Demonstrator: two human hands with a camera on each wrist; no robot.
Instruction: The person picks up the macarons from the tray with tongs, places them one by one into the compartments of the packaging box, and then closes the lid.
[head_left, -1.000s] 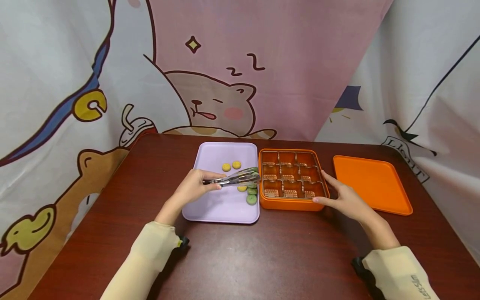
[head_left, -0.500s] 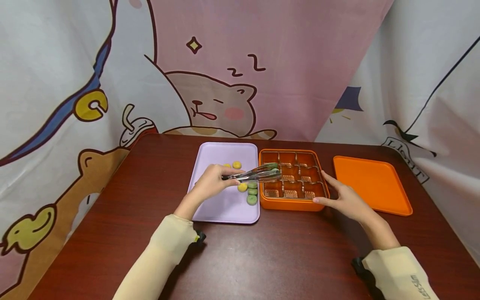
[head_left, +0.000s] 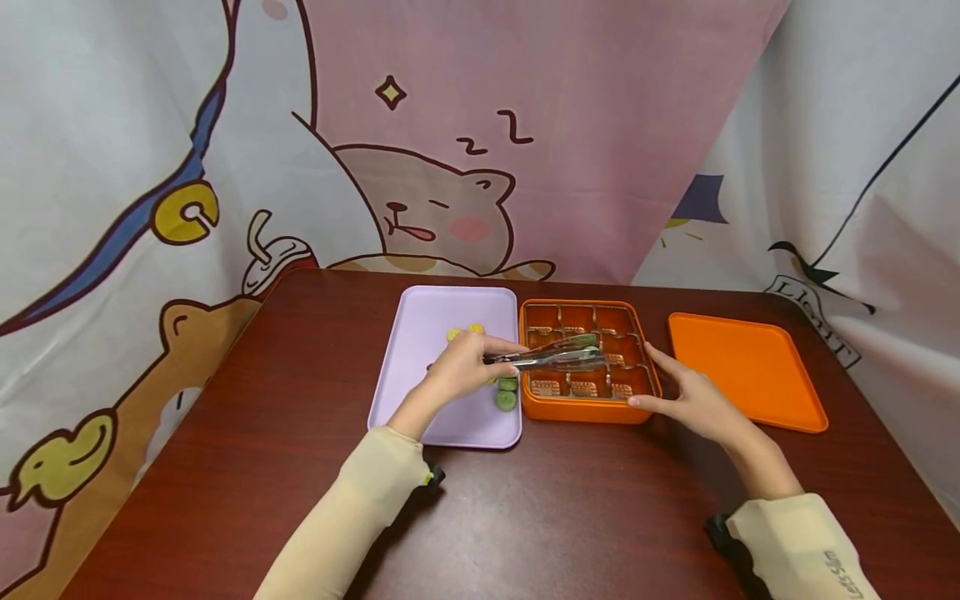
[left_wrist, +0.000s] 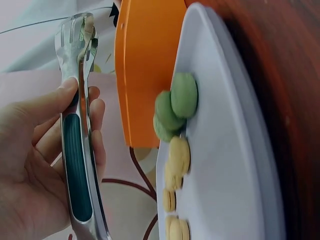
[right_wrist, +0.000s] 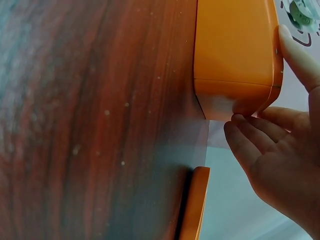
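My left hand (head_left: pixel 459 367) grips metal tongs (head_left: pixel 551 358) with dark green handle inlays, their tips above the orange box (head_left: pixel 577 410). Between those tips a green macaron (right_wrist: pixel 302 12) shows in the right wrist view. My right hand (head_left: pixel 693 402) holds the box at its near right corner, thumb on the front rim and fingers against the side. A clear divided insert (head_left: pixel 581 390) lines the box. Beside it lies a lilac tray (head_left: pixel 427 304) with several macarons: green macarons (left_wrist: pixel 184 95) near the box and yellow macarons (left_wrist: pixel 178 155) farther along. My left hand partly covers them in the head view.
A flat orange lid (head_left: pixel 750 367) lies to the right of the box on the dark brown wooden table (head_left: pixel 570 517). Behind the table hangs a printed curtain (head_left: pixel 585 150). The tray's right edge stands close against the box.
My left hand has moved right with the tongs, taking their tips from above the tray's right edge to above the middle of the box. My right hand stays at the box corner.
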